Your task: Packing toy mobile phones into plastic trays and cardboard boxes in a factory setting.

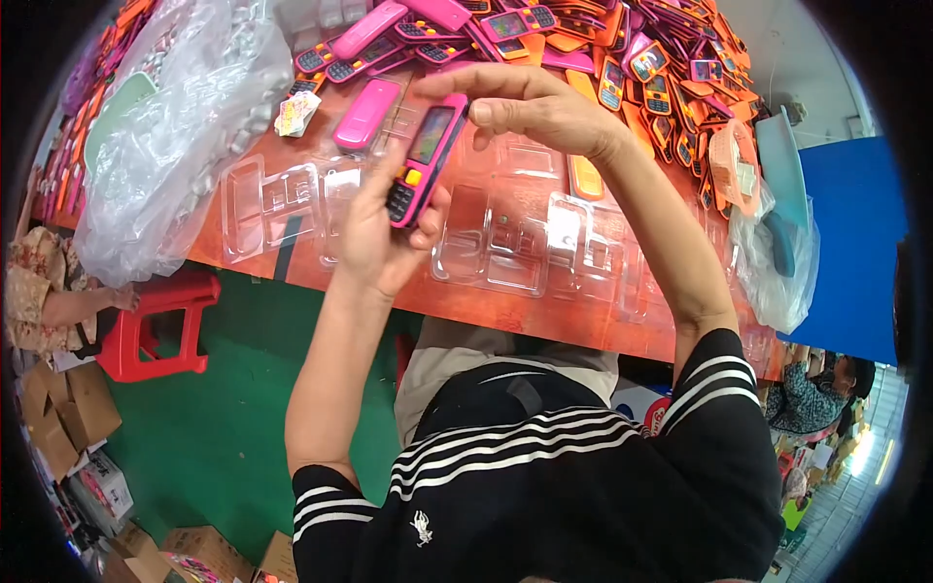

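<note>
A pink keypad phone [424,160] with a dark screen and yellow buttons is tilted upright above the table. My left hand [374,219] is closed around its lower part, thumb along one side and fingertips on the other. At its top end is my right hand [535,107], fingers stretched out and thumb apart, close to the upper edge. Whether the right fingers touch the phone, I cannot tell. Just beyond the left hand lies a pink phone cover [367,114]. Clear plastic blister trays [501,243] spread over the reddish table [466,303] beneath both hands.
Orange and pink phones [656,92] are heaped along the far side. A clear plastic bag [165,126] of small pieces bulges at the left; a blue-green bin [785,165] stands at the right. A red stool [160,325] and another person's arm [83,306] are at left.
</note>
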The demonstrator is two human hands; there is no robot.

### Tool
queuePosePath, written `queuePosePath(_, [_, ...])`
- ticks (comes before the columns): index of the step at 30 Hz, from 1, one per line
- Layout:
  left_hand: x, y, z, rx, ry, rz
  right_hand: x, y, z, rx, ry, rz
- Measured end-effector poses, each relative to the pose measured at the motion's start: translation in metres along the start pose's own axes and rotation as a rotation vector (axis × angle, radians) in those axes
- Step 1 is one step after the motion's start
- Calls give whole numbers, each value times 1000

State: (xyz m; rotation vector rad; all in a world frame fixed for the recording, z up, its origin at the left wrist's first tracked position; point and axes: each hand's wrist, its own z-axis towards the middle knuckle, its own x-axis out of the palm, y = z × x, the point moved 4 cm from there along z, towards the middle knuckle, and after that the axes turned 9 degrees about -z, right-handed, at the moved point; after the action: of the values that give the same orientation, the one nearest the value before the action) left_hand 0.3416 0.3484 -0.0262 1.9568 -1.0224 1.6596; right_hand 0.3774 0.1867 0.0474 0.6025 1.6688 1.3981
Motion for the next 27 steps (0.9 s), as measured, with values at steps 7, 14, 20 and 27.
queuePosePath(7, [4, 20, -11, 156, -69, 408, -52, -27, -6, 142, -356, -262])
queuePosePath(14, [-4, 10, -28, 213, -109, 602, -72, -66, 2, 274, -252, -542])
queuePosePath(20, [12, -10, -1, 298, -179, 800, -75, -78, 7, 236, -262, -656])
queuePosePath(27, [44, -111, 106, 1323, -215, 2173, -119, -61, 58, 122, -673, -987])
